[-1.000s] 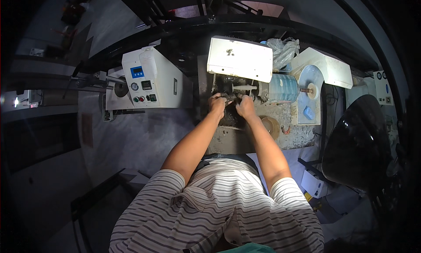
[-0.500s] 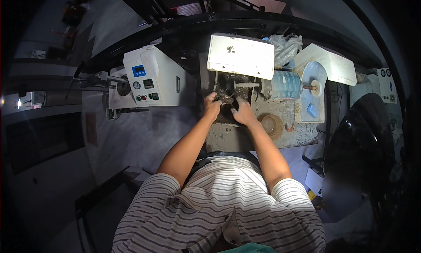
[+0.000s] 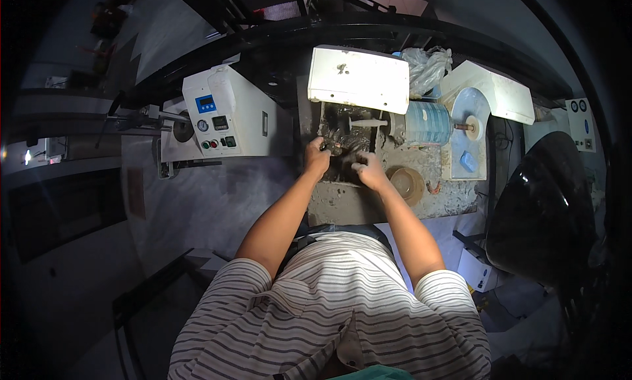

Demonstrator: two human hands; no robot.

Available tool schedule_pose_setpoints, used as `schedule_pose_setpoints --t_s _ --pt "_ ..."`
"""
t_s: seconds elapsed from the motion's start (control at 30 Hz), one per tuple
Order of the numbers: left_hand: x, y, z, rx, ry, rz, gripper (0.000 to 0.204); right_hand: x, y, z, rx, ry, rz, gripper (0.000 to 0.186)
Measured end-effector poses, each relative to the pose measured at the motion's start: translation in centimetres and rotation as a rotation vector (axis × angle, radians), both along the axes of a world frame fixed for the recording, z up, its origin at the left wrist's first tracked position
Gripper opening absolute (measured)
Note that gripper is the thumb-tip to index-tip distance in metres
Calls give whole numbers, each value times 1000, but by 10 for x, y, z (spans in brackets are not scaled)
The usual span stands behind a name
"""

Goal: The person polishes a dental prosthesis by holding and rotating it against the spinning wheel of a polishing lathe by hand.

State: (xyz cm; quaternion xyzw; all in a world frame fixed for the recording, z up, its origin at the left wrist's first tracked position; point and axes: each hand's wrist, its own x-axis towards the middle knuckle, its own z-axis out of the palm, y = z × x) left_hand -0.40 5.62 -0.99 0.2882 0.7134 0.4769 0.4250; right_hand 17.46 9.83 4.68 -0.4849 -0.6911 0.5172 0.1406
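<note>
Over a dark, muddy recess (image 3: 342,176) in the bench, my left hand (image 3: 317,159) is closed round a small dark piece (image 3: 331,148) smeared with grey slurry; its kind cannot be made out. My right hand (image 3: 370,171) is to its right, fingers curled and slightly blurred beside a dark patch. Whatever it may hold is hidden. Just beyond both hands, a pale spindle (image 3: 368,123) points left across the recess. A round tan bowl (image 3: 406,185) stands close to my right wrist.
A clear bluish plastic jug (image 3: 428,125) lies sideways at the right, beside a white machine housing (image 3: 494,94). Behind the recess rises a white cover (image 3: 359,78), with a crumpled plastic bag (image 3: 426,71) next to it. A control box (image 3: 224,113) stands left; grey sludge coats the bench (image 3: 342,205).
My right hand has drawn slightly to the right, away from my left, and its fingers are more curled. My left hand stays nearly in place. The whole view has shifted a little.
</note>
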Motion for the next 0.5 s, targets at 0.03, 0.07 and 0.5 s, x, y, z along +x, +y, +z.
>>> schedule_pose_setpoints --t_s 0.03,0.07,0.5 --pt "-9 -4 -17 -28 76 21 32 -8 2 -2 112 52 -58 42" --pt "-15 -9 -28 -62 146 36 33 -15 4 10 109 59 -42 42" --pt "25 32 41 -191 -26 70 22 -15 37 1 330 -210 57 28"
